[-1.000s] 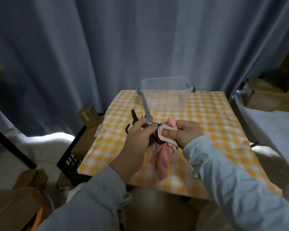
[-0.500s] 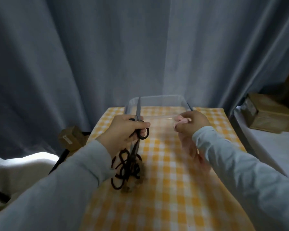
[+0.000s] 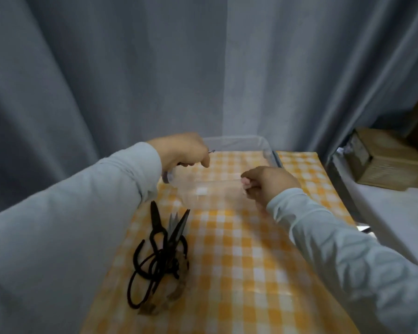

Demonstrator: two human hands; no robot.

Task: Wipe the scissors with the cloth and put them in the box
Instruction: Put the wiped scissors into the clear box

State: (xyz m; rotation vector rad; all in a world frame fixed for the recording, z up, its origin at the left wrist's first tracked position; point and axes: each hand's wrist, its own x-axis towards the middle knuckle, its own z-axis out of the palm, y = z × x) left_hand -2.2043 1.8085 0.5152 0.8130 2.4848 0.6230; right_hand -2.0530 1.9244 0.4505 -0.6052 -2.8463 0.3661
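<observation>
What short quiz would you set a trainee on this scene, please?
1. True or false: the pile of scissors lies inside the box.
2. What does the right hand grip? A. the cloth B. the scissors C. a cup
3. Fill in: the left hand is above the ____.

Key: 1 false, the pile lies in front of the box; 2 A; 3 box.
</observation>
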